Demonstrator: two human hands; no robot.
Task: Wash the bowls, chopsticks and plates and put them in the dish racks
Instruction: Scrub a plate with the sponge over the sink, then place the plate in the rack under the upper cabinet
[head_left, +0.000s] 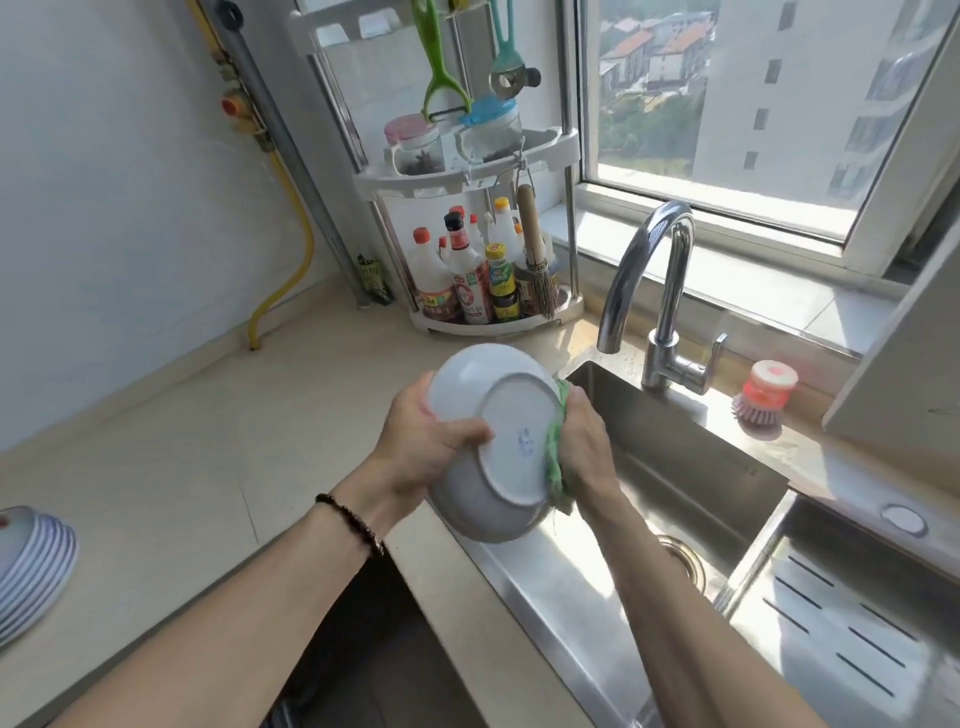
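A white plate (467, 395) is held tilted above the sink's left edge, its underside with a blue mark facing me. My left hand (415, 447) grips its left rim, thumb across the base ring. My right hand (582, 447) grips a green scouring cloth (555, 457) and presses it against the plate's right rim. A stack of several white plates (36, 566) with blue edges sits on the counter at the far left.
The steel sink (675, 467) lies below the plate, with a drain and a chrome faucet (660, 291) that runs no water. A slotted steel drain tray (841, 639) is at the right. A red dish brush (763, 395) and a corner shelf of bottles (483, 280) stand behind.
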